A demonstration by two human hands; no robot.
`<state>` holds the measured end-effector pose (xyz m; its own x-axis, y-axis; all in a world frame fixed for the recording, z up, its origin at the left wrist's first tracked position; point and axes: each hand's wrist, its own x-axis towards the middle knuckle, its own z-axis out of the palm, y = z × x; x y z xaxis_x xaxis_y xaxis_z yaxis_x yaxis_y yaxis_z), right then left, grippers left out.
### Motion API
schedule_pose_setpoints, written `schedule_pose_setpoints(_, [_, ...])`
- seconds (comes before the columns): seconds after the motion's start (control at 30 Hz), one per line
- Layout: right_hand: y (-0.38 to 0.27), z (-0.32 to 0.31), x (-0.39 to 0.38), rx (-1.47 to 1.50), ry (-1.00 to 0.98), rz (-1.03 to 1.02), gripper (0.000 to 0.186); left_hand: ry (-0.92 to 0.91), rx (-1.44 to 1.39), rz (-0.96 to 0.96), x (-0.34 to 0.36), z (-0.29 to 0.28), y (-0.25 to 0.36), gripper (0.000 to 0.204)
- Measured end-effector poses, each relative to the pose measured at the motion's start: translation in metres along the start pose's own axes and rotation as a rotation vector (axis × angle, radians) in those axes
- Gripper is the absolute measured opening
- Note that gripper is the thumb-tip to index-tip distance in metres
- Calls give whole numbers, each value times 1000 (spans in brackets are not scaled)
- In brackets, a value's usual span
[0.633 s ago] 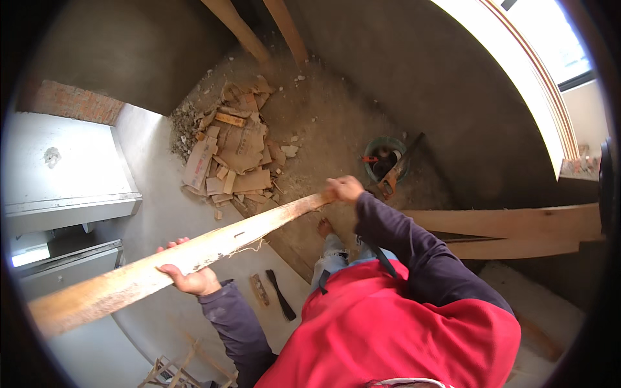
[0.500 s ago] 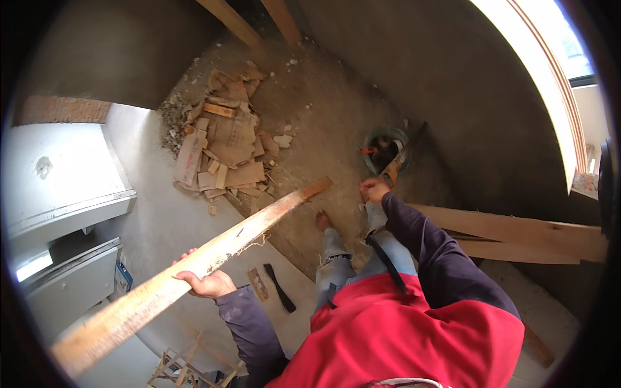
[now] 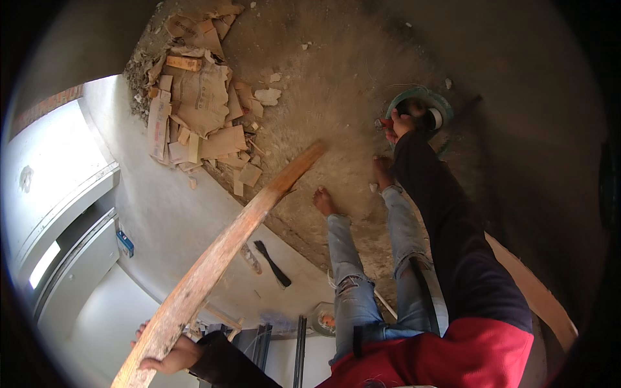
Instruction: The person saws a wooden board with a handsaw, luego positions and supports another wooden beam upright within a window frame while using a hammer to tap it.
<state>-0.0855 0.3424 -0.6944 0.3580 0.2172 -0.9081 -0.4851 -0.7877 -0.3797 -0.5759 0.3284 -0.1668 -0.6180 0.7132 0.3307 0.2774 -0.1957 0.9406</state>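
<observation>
A long, rough wooden plank slants from the lower left up toward the middle of the floor. My left hand is wrapped around it near its lower end, thumb on top. At the upper right, my right hand reaches to the rim of a round green bucket. Its fingers are closed around a red-handled tool, whose kind I cannot make out. A white roll-shaped thing shows inside the bucket; the other contents are dark.
Torn cardboard and wood offcuts lie in a heap at the upper left. A black strip-like thing rests on the pale floor near the plank. A long board lies at the right beside my arm. My bare feet stand on the dusty ground.
My right hand has moved up to the bucket and onto the red-handled tool. My left hand and the plank sit lower in view. The whole view has shifted.
</observation>
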Motion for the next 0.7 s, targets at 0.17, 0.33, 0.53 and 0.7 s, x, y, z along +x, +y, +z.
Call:
schedule_pose_setpoints(0.17, [12, 5, 49, 231, -69, 381, 17, 142, 172, 47, 4, -10, -4, 63])
schedule_pose_setpoints(0.33, [36, -56, 41, 129, -19, 206, 11, 171, 161, 17, 6, -16, -2, 61])
schedule_pose_setpoints(0.53, [40, -123, -16, -385, -69, 89, 12, 187, 25, -33, -3, 14, 7, 52])
schedule_pose_setpoints(0.7, [17, -120, -72, -81, -145, 204, 11, 237, 37, 30, -3, 17, 14, 56])
